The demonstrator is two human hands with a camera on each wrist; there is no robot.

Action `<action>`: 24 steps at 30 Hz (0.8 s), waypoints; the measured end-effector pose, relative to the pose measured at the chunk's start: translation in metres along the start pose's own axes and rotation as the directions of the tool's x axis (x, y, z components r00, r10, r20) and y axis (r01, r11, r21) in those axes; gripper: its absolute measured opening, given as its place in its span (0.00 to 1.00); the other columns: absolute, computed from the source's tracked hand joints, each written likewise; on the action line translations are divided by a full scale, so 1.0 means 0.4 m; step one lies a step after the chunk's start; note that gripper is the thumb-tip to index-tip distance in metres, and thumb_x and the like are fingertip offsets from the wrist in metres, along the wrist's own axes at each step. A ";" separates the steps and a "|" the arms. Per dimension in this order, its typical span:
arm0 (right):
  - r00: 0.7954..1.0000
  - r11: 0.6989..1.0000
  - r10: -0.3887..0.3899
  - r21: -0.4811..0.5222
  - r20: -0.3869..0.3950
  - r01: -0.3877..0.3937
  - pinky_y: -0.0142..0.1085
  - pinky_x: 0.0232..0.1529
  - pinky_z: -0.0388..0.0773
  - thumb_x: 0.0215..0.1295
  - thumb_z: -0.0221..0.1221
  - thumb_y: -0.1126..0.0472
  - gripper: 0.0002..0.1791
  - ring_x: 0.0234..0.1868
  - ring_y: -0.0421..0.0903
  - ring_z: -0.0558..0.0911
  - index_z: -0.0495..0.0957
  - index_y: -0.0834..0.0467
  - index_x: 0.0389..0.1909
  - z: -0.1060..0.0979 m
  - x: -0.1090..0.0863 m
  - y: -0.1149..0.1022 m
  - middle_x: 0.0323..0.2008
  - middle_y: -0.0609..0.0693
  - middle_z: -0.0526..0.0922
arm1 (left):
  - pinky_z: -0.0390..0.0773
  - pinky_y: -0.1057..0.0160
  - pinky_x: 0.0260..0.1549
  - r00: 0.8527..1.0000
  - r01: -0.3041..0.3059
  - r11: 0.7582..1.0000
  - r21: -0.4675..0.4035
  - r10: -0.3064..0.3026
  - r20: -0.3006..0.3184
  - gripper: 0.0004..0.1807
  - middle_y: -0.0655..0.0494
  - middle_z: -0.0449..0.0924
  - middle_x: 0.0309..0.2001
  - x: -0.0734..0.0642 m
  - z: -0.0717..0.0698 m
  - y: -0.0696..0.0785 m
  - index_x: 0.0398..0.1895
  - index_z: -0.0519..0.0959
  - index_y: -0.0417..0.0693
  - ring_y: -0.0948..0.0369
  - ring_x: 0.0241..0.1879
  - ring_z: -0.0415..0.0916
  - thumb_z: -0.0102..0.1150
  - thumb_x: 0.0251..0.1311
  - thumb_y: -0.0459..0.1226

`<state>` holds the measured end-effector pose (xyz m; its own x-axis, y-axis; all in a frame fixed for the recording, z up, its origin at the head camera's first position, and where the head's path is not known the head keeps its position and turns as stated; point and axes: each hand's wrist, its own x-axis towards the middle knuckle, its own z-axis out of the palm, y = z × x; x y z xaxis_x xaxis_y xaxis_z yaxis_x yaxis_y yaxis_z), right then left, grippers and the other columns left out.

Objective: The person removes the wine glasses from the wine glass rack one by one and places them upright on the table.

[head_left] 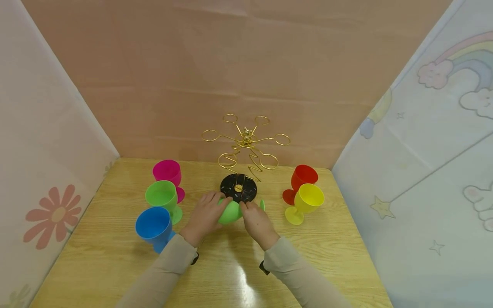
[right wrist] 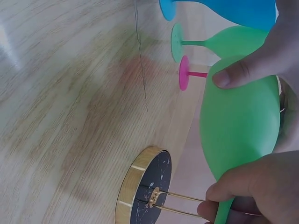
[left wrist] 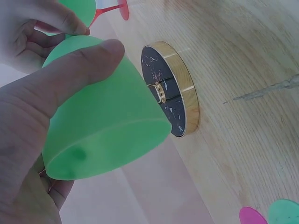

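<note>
A light green plastic goblet (head_left: 230, 212) is held sideways between both hands, above the table in front of a gold wire rack. My left hand (head_left: 206, 215) grips its bowl, thumb across the outer wall in the left wrist view. The bowl's open mouth (left wrist: 112, 151) shows there. With thumb and fingers, my right hand (head_left: 259, 223) pinches the stem just below the bowl, clearest on the stem (right wrist: 224, 211) in the right wrist view. The rack (head_left: 246, 139) has several ring-ended arms, zigzag wires and a round black base (head_left: 239, 188) with a gold edge.
On the left stand a pink goblet (head_left: 167, 172), a second green goblet (head_left: 162, 196) and a blue goblet (head_left: 154, 226). A red goblet (head_left: 304, 177) and a yellow goblet (head_left: 309, 199) stand on the right. A back wall (head_left: 246, 55) and patterned side walls enclose the wooden table (head_left: 327, 256).
</note>
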<state>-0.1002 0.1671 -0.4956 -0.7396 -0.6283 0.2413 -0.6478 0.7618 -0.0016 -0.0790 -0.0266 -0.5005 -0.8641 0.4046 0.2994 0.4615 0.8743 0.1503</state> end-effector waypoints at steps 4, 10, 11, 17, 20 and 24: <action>1.000 1.000 0.004 -0.012 -0.018 -0.005 0.35 0.34 0.85 0.56 0.67 0.77 0.21 0.37 0.51 0.85 0.80 0.70 0.53 0.002 -0.004 0.003 0.38 0.61 0.84 | 0.71 0.46 0.64 1.000 -0.011 1.000 0.009 0.011 -0.001 0.46 0.46 0.76 0.58 0.000 0.001 0.001 0.65 0.76 0.48 0.46 0.61 0.71 0.85 0.39 0.51; 1.000 1.000 0.015 0.007 -0.022 -0.015 0.36 0.34 0.85 0.53 0.68 0.76 0.23 0.37 0.52 0.85 0.81 0.69 0.54 -0.004 -0.010 0.013 0.38 0.61 0.85 | 0.69 0.44 0.66 1.000 -0.017 0.999 -0.044 0.017 0.014 0.48 0.46 0.75 0.59 -0.002 0.002 0.002 0.67 0.74 0.46 0.45 0.62 0.69 0.85 0.39 0.51; 1.000 1.000 0.014 0.010 -0.024 -0.014 0.36 0.34 0.86 0.53 0.68 0.77 0.24 0.37 0.52 0.86 0.81 0.69 0.54 -0.005 -0.011 0.016 0.38 0.61 0.85 | 0.69 0.43 0.66 1.000 -0.016 0.998 -0.057 0.017 0.017 0.48 0.46 0.75 0.59 -0.003 0.002 0.002 0.67 0.74 0.46 0.45 0.62 0.69 0.84 0.40 0.51; 0.999 1.000 0.016 0.024 -0.042 -0.015 0.39 0.35 0.86 0.52 0.67 0.78 0.23 0.36 0.54 0.85 0.82 0.69 0.52 -0.001 -0.017 0.034 0.37 0.61 0.85 | 0.72 0.45 0.64 0.999 -0.021 0.991 -0.132 0.026 0.038 0.44 0.46 0.74 0.61 -0.003 -0.005 -0.001 0.68 0.74 0.45 0.47 0.62 0.69 0.78 0.49 0.56; 0.999 0.999 0.019 0.036 -0.049 -0.017 0.40 0.34 0.86 0.50 0.67 0.78 0.22 0.35 0.54 0.85 0.82 0.68 0.50 0.002 -0.023 0.041 0.37 0.60 0.85 | 0.73 0.46 0.63 0.998 -0.049 0.984 -0.170 0.053 0.019 0.41 0.46 0.75 0.60 -0.003 -0.008 -0.002 0.66 0.75 0.44 0.47 0.61 0.70 0.77 0.51 0.54; 0.998 0.997 0.037 0.064 -0.049 -0.034 0.38 0.29 0.84 0.48 0.65 0.79 0.22 0.32 0.51 0.83 0.83 0.66 0.48 0.007 -0.034 0.051 0.33 0.57 0.83 | 0.74 0.47 0.62 0.996 -0.091 0.977 -0.191 0.091 -0.009 0.36 0.47 0.76 0.59 -0.004 -0.011 -0.003 0.63 0.77 0.44 0.49 0.60 0.71 0.75 0.54 0.52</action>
<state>-0.1039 0.1908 -0.5016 -0.7532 -0.5914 0.2879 -0.6328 0.7710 -0.0715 -0.0774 -0.0292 -0.4970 -0.8168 0.4800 0.3200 0.5679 0.7664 0.3001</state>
